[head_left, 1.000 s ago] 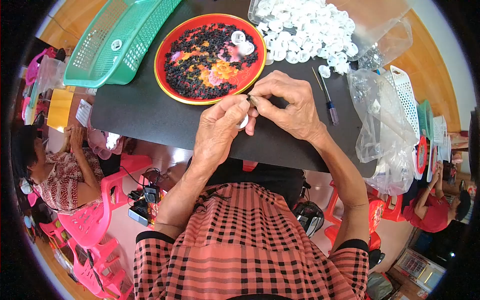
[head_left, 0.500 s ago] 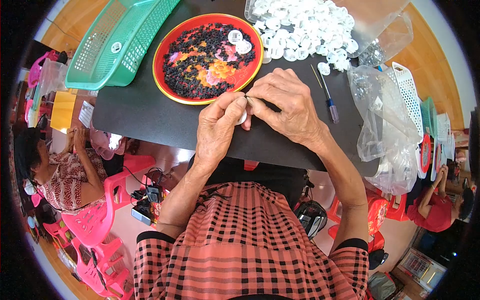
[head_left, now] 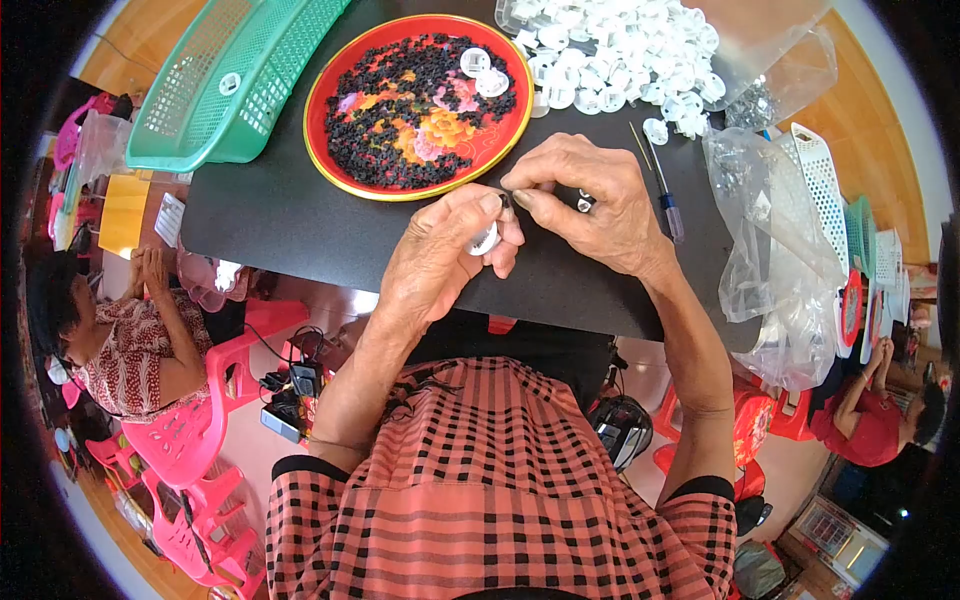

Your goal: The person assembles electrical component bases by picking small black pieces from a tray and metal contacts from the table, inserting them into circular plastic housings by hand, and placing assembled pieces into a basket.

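My left hand [head_left: 445, 245] is closed around a round white plastic piece [head_left: 484, 240], with its thumb on top. A small black part [head_left: 506, 206] shows at that hand's thumb tip, beside the fingertips of my right hand [head_left: 590, 205]. The right thumb and forefinger are pinched together; what lies between them is too small to make out. Under the right palm a bit of white and black [head_left: 585, 200] shows, mostly hidden by the fingers. Just beyond both hands, a red round tray [head_left: 490, 150] with a yellow rim bears many small black parts [head_left: 375, 165] and two white discs [head_left: 491, 82].
A green basket [head_left: 245, 145] with a white piece stands at the left. White pieces [head_left: 610, 50] are heaped at the back right. A screwdriver [head_left: 668, 205] and clear plastic bags [head_left: 765, 260] lie at the right. Other people [head_left: 140, 340] sit at both sides.
My right hand has drawn slightly apart from the left, its fingertips now a little to the right. The black part and the white piece in my left hand show more.
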### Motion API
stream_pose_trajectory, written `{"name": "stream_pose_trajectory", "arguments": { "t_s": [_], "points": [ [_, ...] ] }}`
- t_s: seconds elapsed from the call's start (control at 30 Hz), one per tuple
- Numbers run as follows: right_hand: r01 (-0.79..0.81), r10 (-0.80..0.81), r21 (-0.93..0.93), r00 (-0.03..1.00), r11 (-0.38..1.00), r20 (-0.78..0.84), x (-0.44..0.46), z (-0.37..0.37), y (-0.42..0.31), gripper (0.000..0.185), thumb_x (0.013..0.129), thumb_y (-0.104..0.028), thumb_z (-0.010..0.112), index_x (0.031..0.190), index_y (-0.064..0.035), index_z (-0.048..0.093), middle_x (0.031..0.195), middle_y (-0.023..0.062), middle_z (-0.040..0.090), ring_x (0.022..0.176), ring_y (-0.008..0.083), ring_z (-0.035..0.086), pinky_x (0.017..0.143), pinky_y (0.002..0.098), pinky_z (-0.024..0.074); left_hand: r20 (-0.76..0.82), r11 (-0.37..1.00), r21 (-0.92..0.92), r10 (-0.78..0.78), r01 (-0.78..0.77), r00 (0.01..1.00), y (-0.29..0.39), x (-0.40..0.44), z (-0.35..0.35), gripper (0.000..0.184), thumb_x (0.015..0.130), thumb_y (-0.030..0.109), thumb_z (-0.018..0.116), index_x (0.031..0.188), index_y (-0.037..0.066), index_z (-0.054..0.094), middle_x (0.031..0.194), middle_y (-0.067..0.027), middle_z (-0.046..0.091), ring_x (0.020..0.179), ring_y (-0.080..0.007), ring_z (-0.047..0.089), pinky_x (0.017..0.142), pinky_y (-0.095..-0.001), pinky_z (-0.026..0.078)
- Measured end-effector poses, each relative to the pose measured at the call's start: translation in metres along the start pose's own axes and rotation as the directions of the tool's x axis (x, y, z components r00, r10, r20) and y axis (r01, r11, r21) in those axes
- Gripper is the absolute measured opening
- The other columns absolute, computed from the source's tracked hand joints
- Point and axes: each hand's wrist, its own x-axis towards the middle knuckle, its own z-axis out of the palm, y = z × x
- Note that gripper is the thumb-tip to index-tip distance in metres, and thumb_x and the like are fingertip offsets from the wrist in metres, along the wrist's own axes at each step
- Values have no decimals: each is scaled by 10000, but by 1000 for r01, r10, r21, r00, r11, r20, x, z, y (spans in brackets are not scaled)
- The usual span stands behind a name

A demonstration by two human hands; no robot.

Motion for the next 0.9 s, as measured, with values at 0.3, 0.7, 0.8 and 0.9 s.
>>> {"name": "stream_pose_trajectory", "arguments": {
  "t_s": [0.3, 0.7, 0.8, 0.9],
  "points": [
    [119, -118, -8, 987, 993, 107, 1, -2, -1, 159, 723, -48, 675, 881, -57, 664, 799, 54, 653, 755, 205, 633, 698, 310, 450, -15, 996, -39, -79, 78, 997, 2, -3, -1, 252, 937, 223, 504, 881, -14, 569, 793, -83, 588, 627, -142, 531, 589, -289, 458],
    [161, -153, -56, 980, 985, 126, 0, -1, -3, 170, 694, 11, 692, 854, -37, 662, 774, 62, 651, 709, 190, 636, 631, 293, 452, 24, 993, -55, -103, 105, 994, 2, -2, -6, 238, 945, 214, 481, 898, -11, 541, 810, -116, 602, 618, -148, 541, 580, -285, 475],
    [189, -181, -56, 976, 980, 119, 0, 1, -2, 169, 690, 11, 695, 850, -33, 658, 768, 66, 648, 701, 188, 635, 619, 294, 455, 6, 991, -62, -117, 117, 993, 2, -1, -5, 231, 944, 208, 475, 908, -12, 535, 810, -126, 608, 610, -151, 542, 574, -286, 478],
    [225, -219, -52, 971, 973, 100, -1, 3, 1, 174, 688, 11, 697, 851, -31, 654, 765, 66, 646, 692, 185, 633, 615, 295, 460, 24, 988, -88, -125, 126, 992, 2, 0, -7, 227, 943, 200, 470, 913, -16, 532, 803, -129, 611, 600, -152, 542, 570, -285, 479]
  ]
}}
